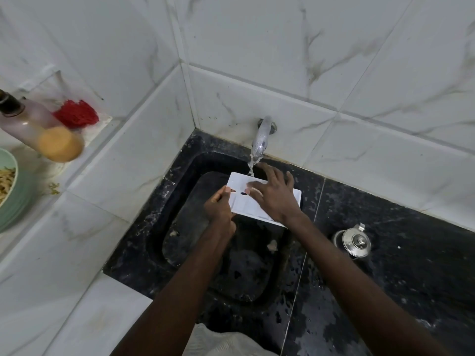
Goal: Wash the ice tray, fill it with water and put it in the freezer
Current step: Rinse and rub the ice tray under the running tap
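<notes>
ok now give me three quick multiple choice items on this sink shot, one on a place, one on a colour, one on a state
1. Where does the steel pot stand?
A) on the black counter, right of the sink
B) inside a cupboard
C) on the floor

2. What colour is the ice tray?
A) blue
B) white
C) red

3. What state is the tap in?
A) shut off
B) wrapped in a cloth
C) running onto the tray

Answers:
1 A, the lidded pot sits on the dark slab beside the basin.
2 B, the tray is plain white against the black sink.
3 C, a stream falls from the spout onto the tray's far edge.
</notes>
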A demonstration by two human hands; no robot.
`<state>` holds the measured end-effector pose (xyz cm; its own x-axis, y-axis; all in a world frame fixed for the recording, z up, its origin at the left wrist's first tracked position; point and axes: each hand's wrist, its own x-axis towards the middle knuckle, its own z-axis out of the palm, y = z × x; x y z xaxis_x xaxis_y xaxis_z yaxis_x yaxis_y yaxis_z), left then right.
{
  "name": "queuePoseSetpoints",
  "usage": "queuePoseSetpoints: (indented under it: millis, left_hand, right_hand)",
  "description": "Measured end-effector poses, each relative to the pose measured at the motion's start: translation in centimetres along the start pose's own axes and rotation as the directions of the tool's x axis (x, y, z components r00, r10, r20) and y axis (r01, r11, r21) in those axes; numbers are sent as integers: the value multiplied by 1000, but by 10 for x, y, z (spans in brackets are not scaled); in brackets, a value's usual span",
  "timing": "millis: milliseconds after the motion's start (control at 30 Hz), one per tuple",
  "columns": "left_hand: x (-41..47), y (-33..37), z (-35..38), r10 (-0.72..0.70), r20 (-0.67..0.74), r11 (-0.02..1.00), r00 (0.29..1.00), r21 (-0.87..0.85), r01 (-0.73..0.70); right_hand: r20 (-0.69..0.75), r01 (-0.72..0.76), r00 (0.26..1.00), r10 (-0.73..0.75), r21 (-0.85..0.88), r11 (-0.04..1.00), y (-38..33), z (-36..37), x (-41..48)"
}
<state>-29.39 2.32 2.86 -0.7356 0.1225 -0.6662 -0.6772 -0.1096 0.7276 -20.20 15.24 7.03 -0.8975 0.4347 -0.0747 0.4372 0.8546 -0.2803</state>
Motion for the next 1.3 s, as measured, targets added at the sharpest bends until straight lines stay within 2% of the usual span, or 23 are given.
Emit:
queuePoseSetpoints:
  millis: [67,167,233,367,500,600,700,800,867,967,1033,1133,1300]
  left_hand:
    - [-6,1,5,-30,19,999,999,-34,31]
    - [-2,1,0,-27,6,999,1000,-29,27]
    - [5,0,-7,-29,-22,999,999,-22,28]
    - [9,2,-14,-51,-57,999,997,-16,50]
    - [6,0,-10,-43,-20,999,999,-7,43]
    - [7,3,-9,-19,-36,1000,999,-12,19]
    - [12,7,-15,16,-60,1000,998,21,-14]
    - [8,7,-12,-4,-33,1000,999,12,5]
    - [5,8,-8,-14,-12,1000,1000,-2,14]
    - [11,13,-16,34,-28,999,999,31,-33]
    - [14,15,-24,33,-28,998,999,49,-31]
    - [13,16,-26,-35,-16,999,999,-24,35]
    - [7,12,-18,-72,-3,975,997,-209,70]
  right_hand:
    - [36,-19,999,19,-9,1000,-4,3,0]
    - [142,41,989,-46,33,999,-9,1,-4]
    - [110,46,993,-53,60,997,-5,-2,-7]
    - [-86,-50,995,59,107,993,7,-1,-12]
    - [8,-35,999,35,4,999,2,5,-13]
    - [63,10,998,-12,28,1000,-5,9,-18]
    - [32,52,998,-52,16,999,-1,5,-20]
    - [-16,-18,1000,18,-40,999,1,5,-16]
    - [28,-38,999,39,-14,999,-5,7,-13]
    - [119,51,991,-57,51,997,-11,5,-14]
    - [93,81,992,-85,49,996,-5,0,-16]
    - [42,-4,999,2,40,999,3,0,-14]
    - [132,-17,991,14,21,1000,-1,2,-15]
